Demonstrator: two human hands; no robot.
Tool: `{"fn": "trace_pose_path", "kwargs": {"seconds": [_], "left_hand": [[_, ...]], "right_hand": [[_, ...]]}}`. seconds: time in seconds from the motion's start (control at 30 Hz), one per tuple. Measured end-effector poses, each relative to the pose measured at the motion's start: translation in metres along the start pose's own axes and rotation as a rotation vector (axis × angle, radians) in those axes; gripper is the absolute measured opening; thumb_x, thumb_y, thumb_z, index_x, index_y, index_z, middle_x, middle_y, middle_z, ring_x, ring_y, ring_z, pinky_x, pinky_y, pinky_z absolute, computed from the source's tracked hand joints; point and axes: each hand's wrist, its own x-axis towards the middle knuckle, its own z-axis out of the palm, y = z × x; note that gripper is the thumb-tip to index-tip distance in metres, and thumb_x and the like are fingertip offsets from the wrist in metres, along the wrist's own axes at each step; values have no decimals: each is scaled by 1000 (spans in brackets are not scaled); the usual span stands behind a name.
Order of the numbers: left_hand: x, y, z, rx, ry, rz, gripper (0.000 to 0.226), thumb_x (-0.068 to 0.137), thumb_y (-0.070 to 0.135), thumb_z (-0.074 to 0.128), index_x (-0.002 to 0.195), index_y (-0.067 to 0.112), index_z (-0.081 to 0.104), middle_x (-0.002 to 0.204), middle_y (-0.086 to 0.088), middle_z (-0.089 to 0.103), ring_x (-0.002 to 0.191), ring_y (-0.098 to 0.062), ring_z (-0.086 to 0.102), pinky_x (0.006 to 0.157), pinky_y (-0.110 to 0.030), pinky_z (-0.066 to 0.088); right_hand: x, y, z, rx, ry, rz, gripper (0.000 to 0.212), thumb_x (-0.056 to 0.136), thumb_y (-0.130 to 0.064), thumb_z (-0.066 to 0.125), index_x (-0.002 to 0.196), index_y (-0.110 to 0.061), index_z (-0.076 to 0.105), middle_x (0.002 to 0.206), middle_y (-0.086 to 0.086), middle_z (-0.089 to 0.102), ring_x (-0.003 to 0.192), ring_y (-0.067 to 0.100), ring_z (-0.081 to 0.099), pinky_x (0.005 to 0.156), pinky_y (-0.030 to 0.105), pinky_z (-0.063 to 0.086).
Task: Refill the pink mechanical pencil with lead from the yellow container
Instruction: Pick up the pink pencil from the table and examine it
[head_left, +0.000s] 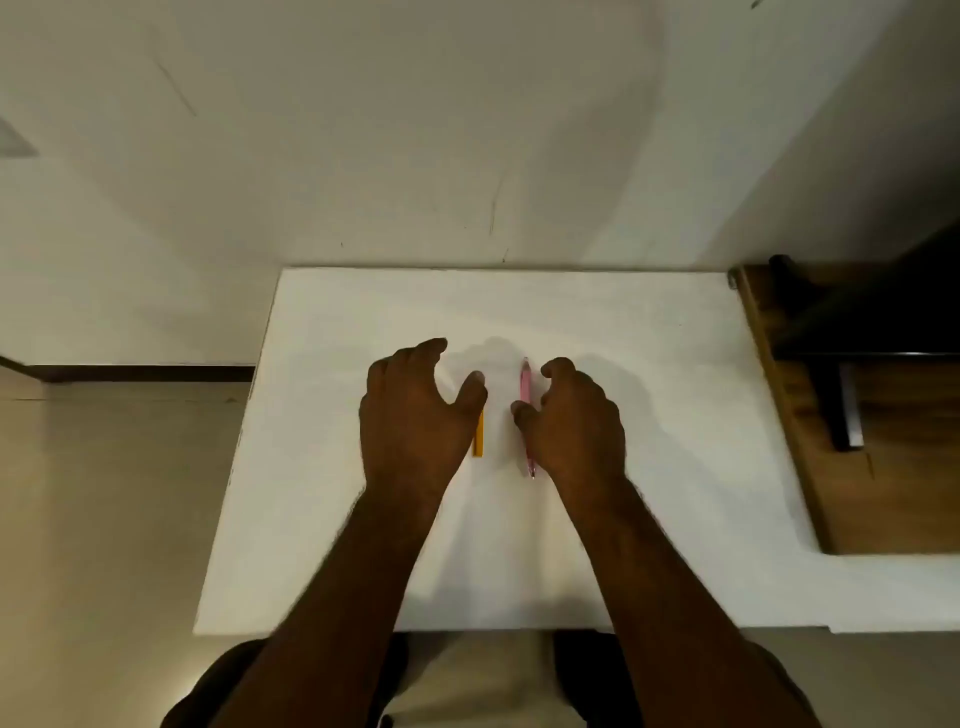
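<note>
Evidently pre-grasp: left hand (415, 410) spread over yellow lead container (478, 435), right hand (574, 418) curled, unclosed, beside pink mechanical pencil (525, 387), both flat on bench (675, 415).

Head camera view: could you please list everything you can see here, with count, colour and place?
Pink mechanical pencil: one, pink, lying on the table, beside the right hand's fingers.
Yellow container: one, yellow-orange, lying on the table left of the pencil, partly hidden by the left hand's thumb.
Table: one, white, centre of view, against the wall.
Wooden furniture: one, brown, at the table's right edge.
Wall: off-white, behind the table.
Floor: beige, left of the table.
Left hand: one, open, over the container.
Right hand: one, fingers curled, at the pencil; grip unclear.
</note>
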Motion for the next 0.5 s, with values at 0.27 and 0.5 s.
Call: {"fn": "trace_pose_path", "kwargs": {"seconds": [0.27,0.5], "left_hand": [[22,1,15,-252,-111,-108,39,86,51,70,116,26,70,99,16,70,94,-6,63,79,-20,46],[21,9,20,-483,-246,-137,18,90,41,69,78,31,79,69,14,75,70,-4,70,69,-26,55]], "right_hand": [[17,-1,1,155,-16,9,45,86,-28,75,126,-20,56,102,0,75,90,20,69,78,27,48],[10,-5,-9,433,22,-119,46,83,-27,82,120,-26,55,78,-17,66,73,2,67,69,26,57]]}}
